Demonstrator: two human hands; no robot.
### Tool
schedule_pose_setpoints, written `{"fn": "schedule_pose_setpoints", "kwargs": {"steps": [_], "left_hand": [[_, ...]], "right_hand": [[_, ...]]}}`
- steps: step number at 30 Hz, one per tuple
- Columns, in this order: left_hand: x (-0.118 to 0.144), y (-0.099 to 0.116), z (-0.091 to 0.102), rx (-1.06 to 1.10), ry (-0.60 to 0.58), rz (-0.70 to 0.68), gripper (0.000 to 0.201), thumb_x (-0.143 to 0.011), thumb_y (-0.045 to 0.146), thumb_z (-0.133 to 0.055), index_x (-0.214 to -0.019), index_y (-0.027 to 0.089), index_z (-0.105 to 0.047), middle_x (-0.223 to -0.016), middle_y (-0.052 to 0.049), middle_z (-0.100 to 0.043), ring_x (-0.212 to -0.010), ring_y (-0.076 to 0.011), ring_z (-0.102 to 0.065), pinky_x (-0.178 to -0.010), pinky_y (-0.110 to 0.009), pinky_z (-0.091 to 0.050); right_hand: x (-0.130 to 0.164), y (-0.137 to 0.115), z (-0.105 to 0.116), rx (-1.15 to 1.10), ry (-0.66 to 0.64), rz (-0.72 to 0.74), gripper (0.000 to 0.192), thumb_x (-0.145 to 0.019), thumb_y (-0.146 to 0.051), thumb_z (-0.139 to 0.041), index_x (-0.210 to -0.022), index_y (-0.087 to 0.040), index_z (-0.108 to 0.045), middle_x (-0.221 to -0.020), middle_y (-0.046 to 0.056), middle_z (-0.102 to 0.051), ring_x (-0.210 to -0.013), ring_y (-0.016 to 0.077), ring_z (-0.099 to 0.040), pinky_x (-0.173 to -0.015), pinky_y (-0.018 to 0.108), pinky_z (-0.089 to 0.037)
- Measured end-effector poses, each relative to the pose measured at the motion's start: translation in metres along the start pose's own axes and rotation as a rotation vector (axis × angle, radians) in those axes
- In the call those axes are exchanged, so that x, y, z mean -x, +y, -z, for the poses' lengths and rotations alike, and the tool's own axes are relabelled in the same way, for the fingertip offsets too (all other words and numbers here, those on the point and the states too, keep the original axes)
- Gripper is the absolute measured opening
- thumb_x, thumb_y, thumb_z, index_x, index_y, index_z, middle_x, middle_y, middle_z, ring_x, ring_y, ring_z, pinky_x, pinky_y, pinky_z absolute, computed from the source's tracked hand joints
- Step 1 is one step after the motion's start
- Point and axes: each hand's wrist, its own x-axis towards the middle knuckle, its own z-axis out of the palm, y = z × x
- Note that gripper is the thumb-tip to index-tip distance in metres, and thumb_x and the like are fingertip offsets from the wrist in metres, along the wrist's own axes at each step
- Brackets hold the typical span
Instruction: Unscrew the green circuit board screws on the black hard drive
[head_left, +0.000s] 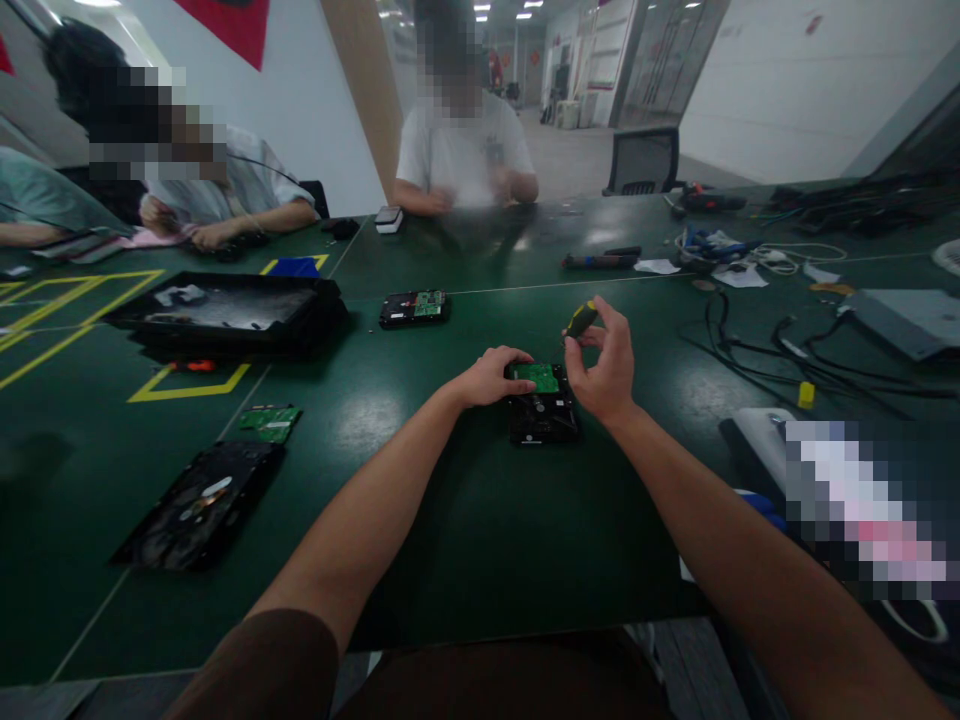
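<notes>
Hard drive lies green board up on the worktop before me; my left hand presses its edge, my right hand grips a screwdriver above it.

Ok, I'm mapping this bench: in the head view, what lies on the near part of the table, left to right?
Opened drive casing → loose green circuit board → left hand → hard drive → right hand holding a screwdriver → tangle of black cables.
</notes>
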Motion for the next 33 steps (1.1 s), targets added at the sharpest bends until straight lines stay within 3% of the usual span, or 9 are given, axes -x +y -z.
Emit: {"fn": "schedule_pose_setpoints", "kwargs": {"steps": [4,9,16,21,27,33], "left_hand": [[-0.0006,-0.0016,0.0000,0.003,-0.010,0.002,0.064,-0.085,0.054,-0.071,-0.141,0.024,-0.060,-0.140,-0.011,-0.062,-0.130,-0.0326,-0.054,-0.113,-0.049,-0.044],[-0.0007,-0.0020,-0.0001,-0.001,-0.005,-0.008,0.063,-0.085,0.054,-0.071,-0.139,0.023,-0.061,-0.138,-0.011,-0.063,-0.129,-0.0324,-0.055,-0.113,-0.049,-0.044],[-0.0002,-0.0013,0.0002,-0.001,-0.003,-0.012,0.062,-0.085,0.054,-0.070,-0.139,0.024,-0.061,-0.138,-0.011,-0.063,-0.129,-0.0327,-0.055,-0.112,-0.049,-0.044],[-0.0003,-0.0002,-0.0001,-0.003,0.005,-0.008,0.061,-0.085,0.052,-0.071,-0.138,0.024,-0.062,-0.137,-0.011,-0.064,-0.129,-0.0326,-0.055,-0.113,-0.050,-0.044],[-0.0010,-0.0011,-0.0006,-0.018,0.001,-0.023,0.062,-0.086,0.052,-0.071,-0.139,0.022,-0.061,-0.137,-0.011,-0.064,-0.127,-0.0322,-0.056,-0.112,-0.048,-0.044],[0.0007,0.0023,0.0008,-0.024,0.007,-0.022,0.061,-0.087,0.052,-0.071,-0.139,0.021,-0.061,-0.135,-0.011,-0.064,-0.125,-0.0316,-0.057,-0.111,-0.047,-0.045]], "right_hand": [[-0.0006,0.0010,0.0007,0.030,0.051,0.021,0.072,-0.091,-0.029,-0.068,-0.155,-0.033,-0.035,-0.139,0.013,-0.048,-0.084,0.0205,-0.067,-0.073,0.045,-0.066],[-0.0013,-0.0004,0.0021,0.032,0.011,0.029,0.069,-0.096,-0.026,-0.058,-0.159,-0.033,-0.031,-0.143,0.013,-0.049,-0.093,0.0239,-0.069,-0.082,0.050,-0.066],[-0.0025,-0.0043,0.0028,0.060,0.036,0.019,0.074,-0.093,-0.029,-0.065,-0.159,-0.033,-0.031,-0.138,0.012,-0.051,-0.089,0.0209,-0.069,-0.079,0.043,-0.066],[-0.0016,-0.0045,0.0013,0.016,0.012,0.033,0.070,-0.097,-0.026,-0.058,-0.160,-0.030,-0.029,-0.142,0.014,-0.049,-0.096,0.0229,-0.071,-0.086,0.045,-0.066],[-0.0001,0.0004,0.0003,0.028,0.053,0.025,0.069,-0.093,-0.034,-0.068,-0.155,-0.032,-0.037,-0.137,0.012,-0.053,-0.086,0.0218,-0.069,-0.076,0.045,-0.067],[0.0001,-0.0030,-0.0001,-0.009,-0.019,0.012,0.067,-0.100,-0.028,-0.055,-0.161,-0.031,-0.027,-0.144,0.013,-0.056,-0.102,0.0255,-0.074,-0.092,0.049,-0.064]]}}
